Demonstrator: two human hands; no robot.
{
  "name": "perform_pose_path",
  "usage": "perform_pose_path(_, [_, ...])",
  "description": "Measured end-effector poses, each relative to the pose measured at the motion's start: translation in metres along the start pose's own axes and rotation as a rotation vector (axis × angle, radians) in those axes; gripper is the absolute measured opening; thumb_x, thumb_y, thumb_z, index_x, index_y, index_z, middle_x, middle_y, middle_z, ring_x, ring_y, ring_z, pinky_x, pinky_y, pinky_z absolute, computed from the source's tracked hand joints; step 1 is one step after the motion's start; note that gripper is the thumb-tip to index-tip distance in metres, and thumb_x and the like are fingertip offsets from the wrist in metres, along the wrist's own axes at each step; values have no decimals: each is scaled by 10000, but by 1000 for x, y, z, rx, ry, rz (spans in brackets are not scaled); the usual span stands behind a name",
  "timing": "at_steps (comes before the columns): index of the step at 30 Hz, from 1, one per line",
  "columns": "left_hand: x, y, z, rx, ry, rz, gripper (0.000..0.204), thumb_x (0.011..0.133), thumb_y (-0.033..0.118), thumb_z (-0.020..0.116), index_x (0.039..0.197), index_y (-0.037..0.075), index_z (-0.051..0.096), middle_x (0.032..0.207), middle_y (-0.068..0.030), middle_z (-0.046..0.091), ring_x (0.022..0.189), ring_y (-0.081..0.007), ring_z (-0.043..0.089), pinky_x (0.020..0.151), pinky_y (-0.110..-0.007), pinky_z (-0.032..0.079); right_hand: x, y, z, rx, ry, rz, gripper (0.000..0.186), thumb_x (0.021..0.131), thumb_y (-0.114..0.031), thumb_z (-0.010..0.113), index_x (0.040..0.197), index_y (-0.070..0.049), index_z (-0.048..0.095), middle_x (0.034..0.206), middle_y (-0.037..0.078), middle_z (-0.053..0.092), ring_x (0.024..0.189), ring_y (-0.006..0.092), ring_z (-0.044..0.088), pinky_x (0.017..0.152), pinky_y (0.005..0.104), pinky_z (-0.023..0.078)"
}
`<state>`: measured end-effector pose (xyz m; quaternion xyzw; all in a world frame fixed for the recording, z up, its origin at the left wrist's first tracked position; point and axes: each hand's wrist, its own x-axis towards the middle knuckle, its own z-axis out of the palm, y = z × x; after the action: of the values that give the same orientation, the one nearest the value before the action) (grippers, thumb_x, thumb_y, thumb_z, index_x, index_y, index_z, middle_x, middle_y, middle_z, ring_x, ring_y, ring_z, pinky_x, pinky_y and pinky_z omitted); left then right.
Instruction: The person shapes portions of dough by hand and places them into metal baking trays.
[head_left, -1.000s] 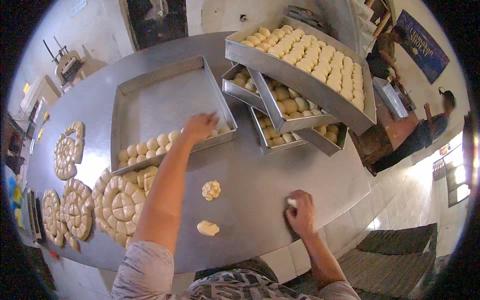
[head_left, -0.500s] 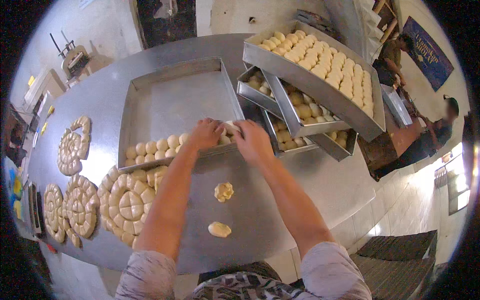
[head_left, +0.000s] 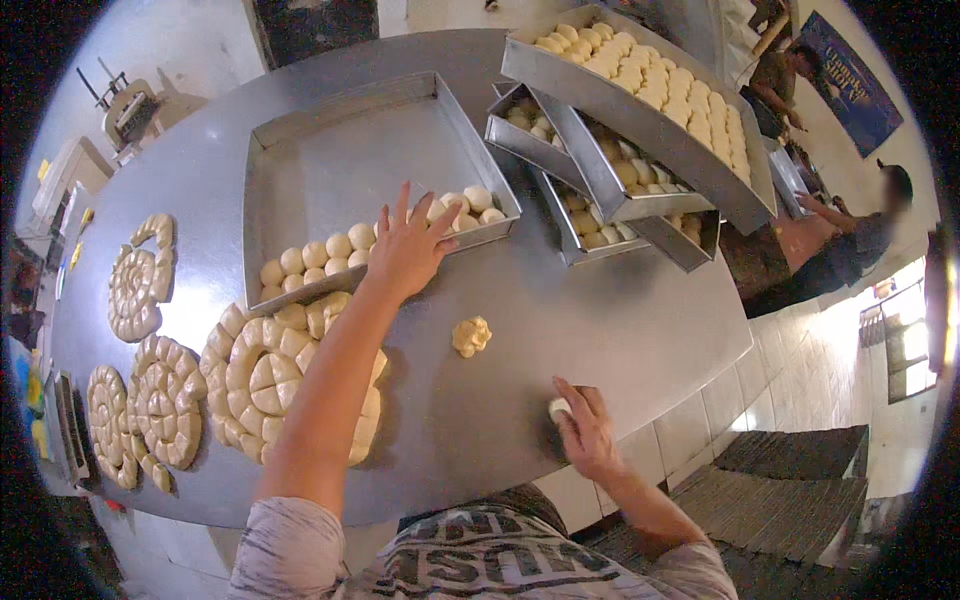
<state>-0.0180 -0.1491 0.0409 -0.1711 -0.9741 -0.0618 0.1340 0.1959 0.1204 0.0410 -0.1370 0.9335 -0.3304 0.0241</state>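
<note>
My left hand (head_left: 405, 250) is open, its fingers spread over the row of dough balls (head_left: 338, 246) along the near side of a large metal tray (head_left: 262, 200). Whether it touches them I cannot tell. Toward the table's near right part, my right hand (head_left: 588, 432) is closed around a small pale dough piece (head_left: 559, 408), which shows at its finger side. One rough lump of dough (head_left: 471, 337) lies on the metal table between my arms. Left of my left forearm, cut dough pieces form a large round pattern (head_left: 272, 378), partly hidden by that arm.
Metal trays of dough balls (head_left: 640, 175) are stacked crookedly at the right, with a full tray (head_left: 655, 75) on top. More rings of cut dough (head_left: 140, 280) lie at the table's left. Two people stand beyond the right edge, one in a dark cap (head_left: 880, 215).
My right hand has left the tray and come back near the table's right edge, now holding dough. The lower dough lump has gone from its spot. My left hand has opened its fingers.
</note>
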Motion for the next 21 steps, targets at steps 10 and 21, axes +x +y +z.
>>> perform_pose_path(10, [-12, 6, -5, -64, 82, 85, 446, 838, 275, 575, 1268, 196, 485, 1393, -125, 311, 1313, -421, 173, 1039, -535, 249, 35, 29, 32, -225, 137, -253, 259, 759, -231, 606, 926, -41, 547, 939, 166, 534, 933, 342, 480, 853, 471, 360])
perform_pose_path(21, [-111, 90, -38, -439, 91, 187, 263, 747, 126, 654, 1007, 100, 621, 1202, -93, 487, 1159, -356, 381, 956, -449, 357, 56, 71, 14, -175, 343, -297, 274, 710, -227, 662, 898, -56, 561, 947, 148, 533, 918, 356, 479, 828, 482, 368])
